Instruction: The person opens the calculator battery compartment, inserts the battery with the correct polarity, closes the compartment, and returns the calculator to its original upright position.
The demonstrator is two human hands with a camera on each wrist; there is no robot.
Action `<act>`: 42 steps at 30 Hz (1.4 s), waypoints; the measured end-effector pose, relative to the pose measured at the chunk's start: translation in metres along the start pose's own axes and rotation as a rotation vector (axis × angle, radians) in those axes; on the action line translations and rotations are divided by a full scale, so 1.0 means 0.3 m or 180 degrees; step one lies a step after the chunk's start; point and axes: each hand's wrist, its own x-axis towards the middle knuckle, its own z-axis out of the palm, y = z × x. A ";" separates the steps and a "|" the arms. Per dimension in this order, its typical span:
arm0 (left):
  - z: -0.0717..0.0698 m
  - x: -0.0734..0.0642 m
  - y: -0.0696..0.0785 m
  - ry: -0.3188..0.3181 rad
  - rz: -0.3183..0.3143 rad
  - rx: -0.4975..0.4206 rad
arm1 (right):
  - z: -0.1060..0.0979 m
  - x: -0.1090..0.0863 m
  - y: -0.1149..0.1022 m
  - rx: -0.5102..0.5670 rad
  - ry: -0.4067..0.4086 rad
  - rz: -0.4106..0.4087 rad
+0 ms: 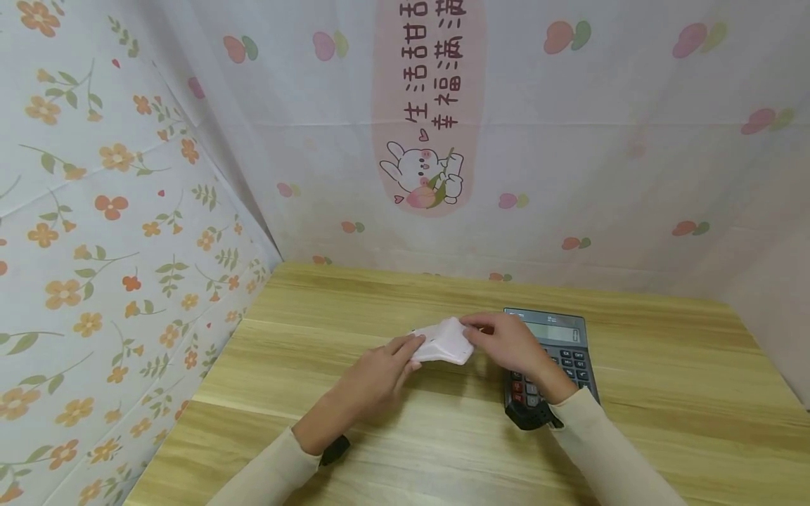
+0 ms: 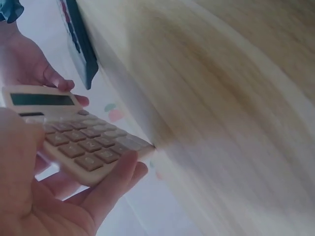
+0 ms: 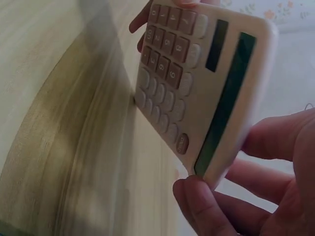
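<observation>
A pale calculator is held between both hands, tilted up on edge over the wooden table. Its back faces the head camera, while brownish number keys and a dark display show in the right wrist view. My left hand grips its lower, key end, fingers curled over the edge in the left wrist view. At the display end, my right hand pinches a corner between thumb and fingers. One corner of this calculator comes right down at the tabletop. Beneath the right wrist lies a larger dark grey calculator, partly hidden by the forearm.
The wooden table reaches back to a white curtain printed with fruit, a rabbit and lettering. Along the left hangs a flowered cloth. Black straps sit at both wrists, the right one overlapping the grey calculator.
</observation>
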 end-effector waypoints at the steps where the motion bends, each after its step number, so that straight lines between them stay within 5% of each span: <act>1: -0.003 0.001 0.000 0.0037 -0.0035 -0.0094 | -0.003 -0.001 -0.003 0.0020 0.0031 0.0014; 9: -0.019 0.005 -0.001 0.0439 -0.0138 -0.0669 | -0.028 -0.010 -0.034 0.0225 0.0209 0.0148; 17: -0.025 0.018 -0.014 0.0506 -0.0305 -0.1025 | -0.038 -0.012 -0.056 0.0360 0.0315 0.0254; 24: -0.030 0.017 -0.023 0.0417 -0.0510 -0.1496 | -0.042 -0.013 -0.064 0.0563 0.0353 0.0253; 36: -0.027 0.018 -0.018 -0.0070 -0.0974 -0.3257 | -0.048 0.002 -0.038 0.0926 0.0356 0.0325; 42: -0.028 0.019 -0.009 -0.0300 -0.1111 -0.3838 | -0.055 0.004 -0.032 0.1113 0.0377 0.0416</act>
